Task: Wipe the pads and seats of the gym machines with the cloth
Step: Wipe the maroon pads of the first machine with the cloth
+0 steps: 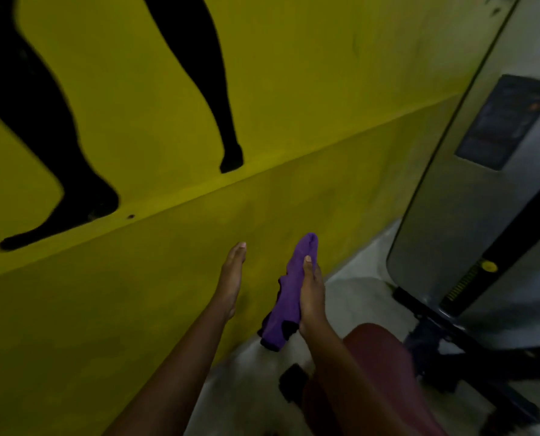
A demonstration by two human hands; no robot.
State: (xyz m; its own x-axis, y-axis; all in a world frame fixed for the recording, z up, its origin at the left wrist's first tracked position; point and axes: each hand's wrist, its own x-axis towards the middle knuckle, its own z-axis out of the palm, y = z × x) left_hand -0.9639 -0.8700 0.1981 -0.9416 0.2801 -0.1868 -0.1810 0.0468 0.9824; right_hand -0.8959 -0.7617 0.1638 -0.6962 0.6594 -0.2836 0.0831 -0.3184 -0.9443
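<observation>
Right hand [312,300] grips the bunched purple cloth [289,294] while the left hand [231,278] hangs flat and empty beside it; best folded flat before reaching the grey gym machine [470,190].

The wall [294,89] fills the left and top of the frame, with painted legs [196,77] at its upper left. A machine [451,199] stands along the right edge, on the floor [353,297]. At lower centre the left hand [231,278] is just left of the cloth [289,297], which the right hand [312,297] holds.
</observation>
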